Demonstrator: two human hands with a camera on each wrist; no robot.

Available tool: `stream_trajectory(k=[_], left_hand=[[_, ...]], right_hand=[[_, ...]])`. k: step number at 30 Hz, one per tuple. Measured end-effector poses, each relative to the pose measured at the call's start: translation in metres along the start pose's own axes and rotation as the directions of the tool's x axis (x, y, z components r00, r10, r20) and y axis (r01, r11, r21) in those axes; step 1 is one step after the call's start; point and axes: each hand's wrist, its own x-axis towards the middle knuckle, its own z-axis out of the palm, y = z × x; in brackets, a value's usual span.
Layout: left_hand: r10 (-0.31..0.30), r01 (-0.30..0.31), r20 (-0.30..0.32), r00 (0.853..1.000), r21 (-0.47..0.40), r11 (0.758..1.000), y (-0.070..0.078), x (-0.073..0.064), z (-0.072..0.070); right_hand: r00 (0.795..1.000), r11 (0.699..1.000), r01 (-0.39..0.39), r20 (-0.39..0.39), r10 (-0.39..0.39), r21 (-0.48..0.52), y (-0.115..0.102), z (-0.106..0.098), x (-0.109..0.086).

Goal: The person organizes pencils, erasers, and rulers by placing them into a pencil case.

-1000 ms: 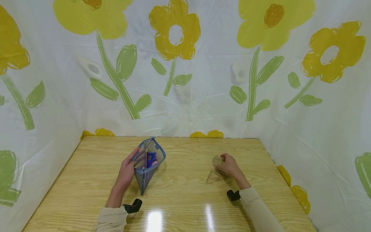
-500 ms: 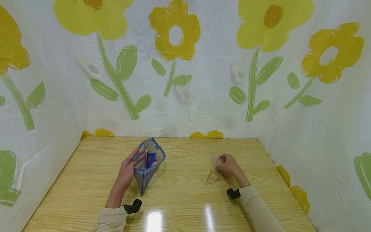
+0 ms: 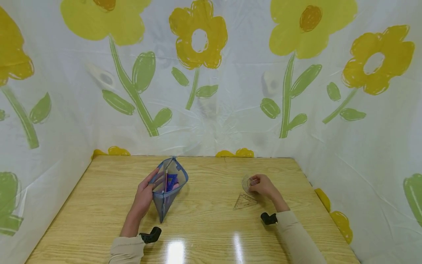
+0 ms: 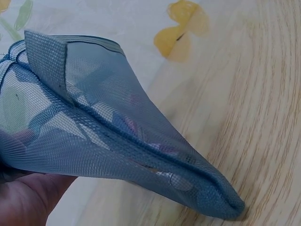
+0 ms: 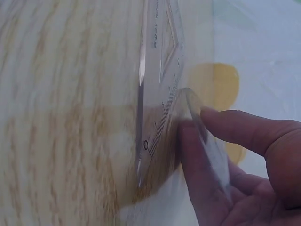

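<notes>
A blue mesh pencil case (image 3: 167,202) stands tilted with its mouth wide apart, and my left hand (image 3: 142,194) grips its left side. Inside it are a pencil (image 3: 166,179), a blue set square (image 3: 171,182) and something pink. In the left wrist view the mesh pouch (image 4: 155,146) blurs its contents, and only part of the hand (image 4: 33,197) shows. To the right, my right hand (image 3: 264,187) pinches a clear protractor (image 3: 245,183) between thumb and fingers. Just below it, a clear triangular set square (image 3: 243,202) lies on the table; its printed scale shows in the right wrist view.
The wooden table (image 3: 207,227) spreads between both arms, with bright reflections near its front. A white flower-print cloth (image 3: 230,121) encloses the back and sides. Each wrist wears a black camera mount, such as the left one (image 3: 151,234).
My right hand shifts slightly right and turns a little, uncovering more of the set square below the protractor. The left hand and pencil case stay put.
</notes>
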Motion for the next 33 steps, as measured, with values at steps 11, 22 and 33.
stream_trajectory(k=[11,22,33], left_hand=[[0.001,-0.001,-0.001,1.0,-0.001,1.0,-0.001,0.0,0.0],[0.0,0.0,0.0,1.0,-0.013,1.0,-0.001,0.0,-0.002],[-0.013,0.013,-0.019,1.0,-0.015,1.0,0.0,-0.001,-0.003]], right_hand=[[0.997,0.984,-0.001,0.076,-0.013,0.18,0.008,-0.001,0.002],[0.991,0.939,-0.002,0.126,-0.044,0.344,0.011,0.001,0.0],[0.992,0.93,0.083,0.054,-0.11,0.359,0.002,0.018,-0.002]])
